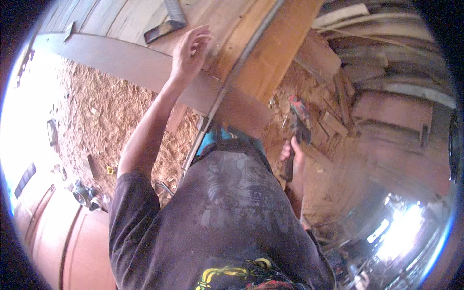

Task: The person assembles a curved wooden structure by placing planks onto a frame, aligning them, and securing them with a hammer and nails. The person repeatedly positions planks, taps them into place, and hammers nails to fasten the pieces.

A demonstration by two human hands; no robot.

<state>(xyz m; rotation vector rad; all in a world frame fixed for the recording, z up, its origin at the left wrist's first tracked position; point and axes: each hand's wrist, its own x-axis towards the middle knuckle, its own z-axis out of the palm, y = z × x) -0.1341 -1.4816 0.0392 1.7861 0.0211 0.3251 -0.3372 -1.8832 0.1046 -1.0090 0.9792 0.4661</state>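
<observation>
My left hand (190, 55) is over the wooden bench top (217, 41), fingers loosely curled and apart, with nothing in it. Just beyond its fingertips lies a carpenter's square (166, 31) with a dark stock and a metal blade. At my right side, my right hand (297, 157) is closed round the dark handle of a red and black power tool (300, 123). That tool is held off the bench, over the shavings, and its exact kind is unclear. Between my hands, a long metal bar (234, 77) runs across the wood toward my waist.
Wood shavings (111, 111) cover the floor. Offcuts (333, 123) and stacked boards (382, 43) lie at the right. A machine-like object (84, 193) sits at the lower left beside reddish panels (82, 246). A broad orange-brown board (270, 53) lies beside the metal bar.
</observation>
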